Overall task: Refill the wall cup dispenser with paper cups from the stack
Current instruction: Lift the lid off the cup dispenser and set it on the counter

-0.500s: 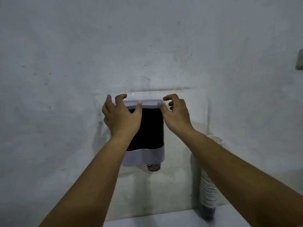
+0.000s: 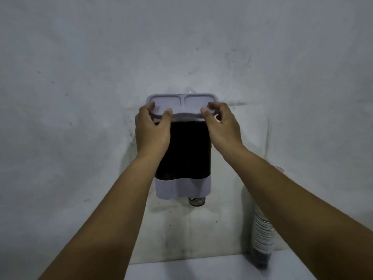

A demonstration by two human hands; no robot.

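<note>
Both hands, left hand [image 2: 151, 129] and right hand [image 2: 223, 126], pinch the pale grey plastic lid [image 2: 181, 104] atop the dark wall-mounted cup dispenser [image 2: 187, 150] mid-frame; white paper cup stack [image 2: 263, 237] stands lower right on the counter [image 2: 201, 267].

Both hands [image 2: 182, 128] have tilted the dispenser's lid [image 2: 182, 103] up, its top now showing.
</note>
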